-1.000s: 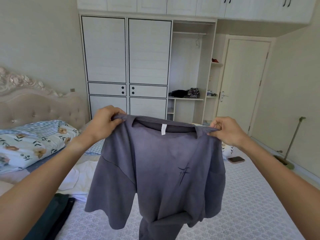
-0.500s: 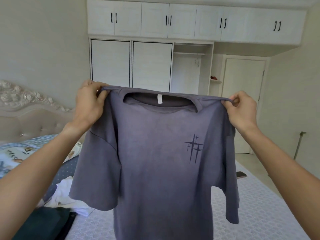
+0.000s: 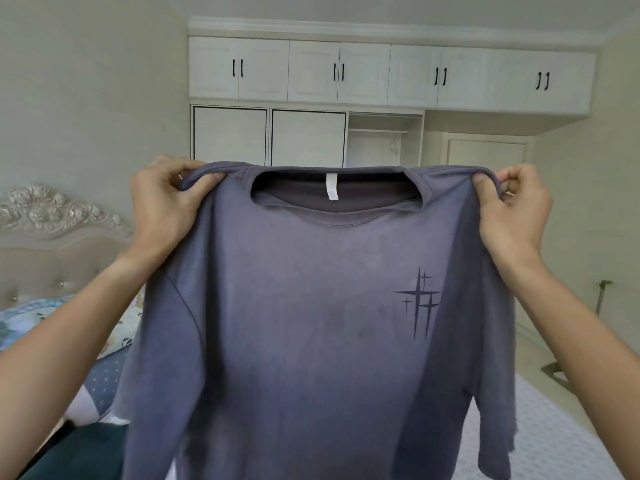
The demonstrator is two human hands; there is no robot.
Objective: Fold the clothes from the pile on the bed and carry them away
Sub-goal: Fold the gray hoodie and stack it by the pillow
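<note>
Two hands, left hand and right hand, pinch the grey T-shirt shoulders; raised higher than before, it hangs flat below, ready for folding.

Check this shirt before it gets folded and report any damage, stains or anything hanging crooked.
The grey T-shirt, held up by its shoulders in the left hand and right hand, shows faint darker blotches mid-chest, possibly stains or damp. No tears show. It hangs roughly level; the hem is out of frame.
</note>
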